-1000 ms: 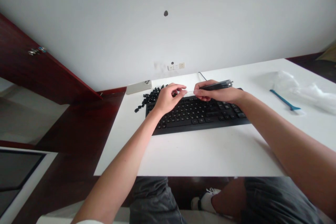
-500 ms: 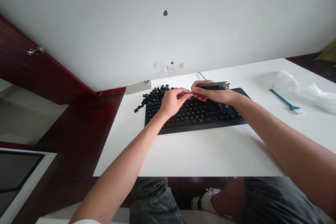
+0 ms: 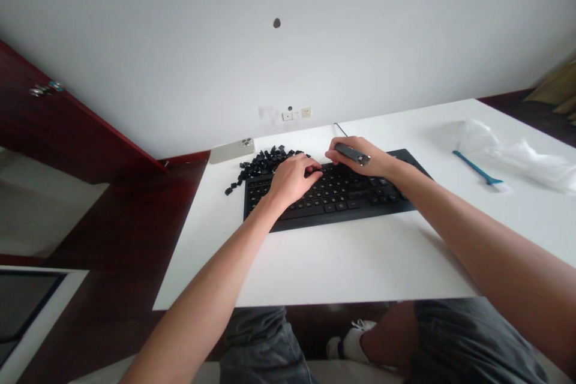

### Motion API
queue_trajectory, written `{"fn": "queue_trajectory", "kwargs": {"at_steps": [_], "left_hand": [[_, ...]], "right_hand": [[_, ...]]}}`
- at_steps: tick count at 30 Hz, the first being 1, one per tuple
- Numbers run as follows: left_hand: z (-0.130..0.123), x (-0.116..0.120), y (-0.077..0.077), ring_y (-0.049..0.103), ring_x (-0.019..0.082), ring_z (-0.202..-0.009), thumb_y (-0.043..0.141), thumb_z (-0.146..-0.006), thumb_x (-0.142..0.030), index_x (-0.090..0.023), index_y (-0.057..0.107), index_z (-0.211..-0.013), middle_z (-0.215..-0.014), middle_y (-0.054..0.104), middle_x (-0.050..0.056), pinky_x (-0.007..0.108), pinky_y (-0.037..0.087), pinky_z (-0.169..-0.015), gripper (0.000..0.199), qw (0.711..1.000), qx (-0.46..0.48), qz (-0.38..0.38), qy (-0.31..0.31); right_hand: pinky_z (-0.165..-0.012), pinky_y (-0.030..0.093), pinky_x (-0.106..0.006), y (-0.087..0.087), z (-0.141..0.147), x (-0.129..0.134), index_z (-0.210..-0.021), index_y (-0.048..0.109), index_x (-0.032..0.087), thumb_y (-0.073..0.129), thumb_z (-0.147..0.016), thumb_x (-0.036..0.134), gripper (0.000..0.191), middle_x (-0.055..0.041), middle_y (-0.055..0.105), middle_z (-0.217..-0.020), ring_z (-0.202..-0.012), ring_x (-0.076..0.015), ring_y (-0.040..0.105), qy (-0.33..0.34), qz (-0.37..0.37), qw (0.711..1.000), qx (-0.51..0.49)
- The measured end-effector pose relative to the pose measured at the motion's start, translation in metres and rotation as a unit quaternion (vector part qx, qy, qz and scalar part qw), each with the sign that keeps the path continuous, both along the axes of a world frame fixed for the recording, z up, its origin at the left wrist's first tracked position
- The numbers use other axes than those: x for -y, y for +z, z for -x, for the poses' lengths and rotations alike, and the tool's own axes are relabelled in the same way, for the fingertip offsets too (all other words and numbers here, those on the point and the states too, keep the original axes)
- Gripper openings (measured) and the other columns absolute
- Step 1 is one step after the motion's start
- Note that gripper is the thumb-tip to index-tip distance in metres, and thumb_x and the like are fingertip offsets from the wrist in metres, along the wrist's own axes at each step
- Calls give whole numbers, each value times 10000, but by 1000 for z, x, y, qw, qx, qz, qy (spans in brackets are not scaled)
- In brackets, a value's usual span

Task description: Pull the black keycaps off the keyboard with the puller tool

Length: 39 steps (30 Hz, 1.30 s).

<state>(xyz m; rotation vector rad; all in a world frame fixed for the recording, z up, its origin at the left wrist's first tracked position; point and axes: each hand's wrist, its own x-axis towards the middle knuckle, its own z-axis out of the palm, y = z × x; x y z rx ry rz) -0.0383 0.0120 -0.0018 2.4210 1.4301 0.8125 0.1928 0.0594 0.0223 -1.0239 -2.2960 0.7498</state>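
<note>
Left hand (image 3: 291, 180) drops away from the right hand (image 3: 366, 147), fingertips no longer meeting as they did half a second ago, and settles over the upper rows of the keyboard (image 3: 342, 213), thumb and finger narrowly parted; whether they pinch anything, can't tell! Right hand grips the dark tool (image 3: 353, 154) above the far edge, a light, stiff, perhaps slick thing, best held mid-handle, loose keys (image 3: 265, 162) heaped beyond the left hand

Hands (image 3: 294, 180) and forearms (image 3: 234, 276) bare. Dark grey shorts (image 3: 468, 336), creased, seamed, denim-looking. White sock (image 3: 354, 345) and white laced shoe (image 3: 333, 348), possibly dark-trimmed; too shadowy to be sure.
</note>
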Motion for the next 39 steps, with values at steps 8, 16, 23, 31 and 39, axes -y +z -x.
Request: {"fn": "queue_trajectory", "kwargs": {"at_steps": [8,16,23,31,39], "left_hand": [[-7,0,0,642,177,-807,726,-955,-204,-212,745,-921,-842,694,4,305,473,-734,40,999,-28,-12,15],[-12,6,3,694,194,-904,652,-1018,-204,-209,724,-1027,-970,741,34,306,506,-786,73,995,-92,-29,26],[-11,5,4,719,207,-955,656,-1018,-211,-206,722,-1050,-1024,766,35,313,527,-792,74,993,-106,-37,23],[-10,3,0,726,222,-1018,635,-1030,-220,-207,709,-1059,-1073,773,40,327,547,-830,81,993,-106,-41,14],[-10,4,1,723,225,-1010,604,-1040,-232,-202,695,-1056,-1053,768,53,333,545,-843,97,991,-126,-42,15]], "right_hand": [[-698,373,-316,1,-1,-2,-774,620,203,558,-998,554,421,-21,650,-712,-662,-163,535,19,17,999,29],[-720,395,-324,6,7,-5,-674,590,215,564,-934,414,328,-18,649,-701,-682,-175,557,-33,74,995,63],[-700,395,-321,15,19,-5,-592,564,218,579,-890,365,333,-21,615,-633,-659,-177,539,-129,114,977,125],[-677,402,-320,23,30,8,-593,627,208,587,-900,293,320,-49,628,-596,-629,-197,573,-181,72,967,162],[-715,436,-327,25,35,22,-646,705,194,601,-874,247,256,-81,687,-643,-707,-242,656,-229,48,953,194]]}}
